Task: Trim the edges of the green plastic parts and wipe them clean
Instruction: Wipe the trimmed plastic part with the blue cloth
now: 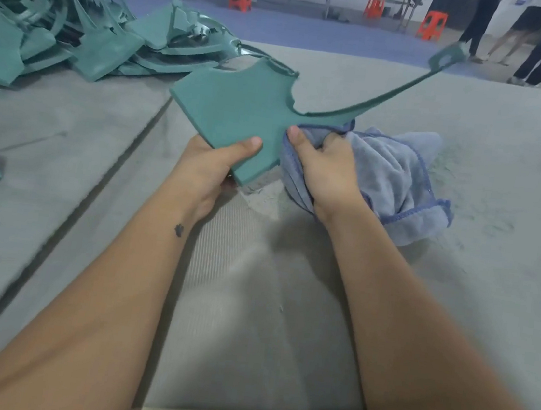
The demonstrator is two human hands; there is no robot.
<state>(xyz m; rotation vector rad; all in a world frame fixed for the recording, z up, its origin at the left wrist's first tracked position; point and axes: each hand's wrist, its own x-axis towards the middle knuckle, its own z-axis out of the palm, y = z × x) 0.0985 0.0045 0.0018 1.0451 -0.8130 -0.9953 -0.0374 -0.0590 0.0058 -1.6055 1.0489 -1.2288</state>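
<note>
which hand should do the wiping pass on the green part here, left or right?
Right. The right hand already grips the blue cloth against the edge of the green part. The left hand holds the part's near corner, steadying it above the table, so it should probably stay there.

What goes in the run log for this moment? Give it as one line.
stage: wiping | left hand: holds green part | right hand: grips blue cloth against part edge | pile of parts: far left
</note>
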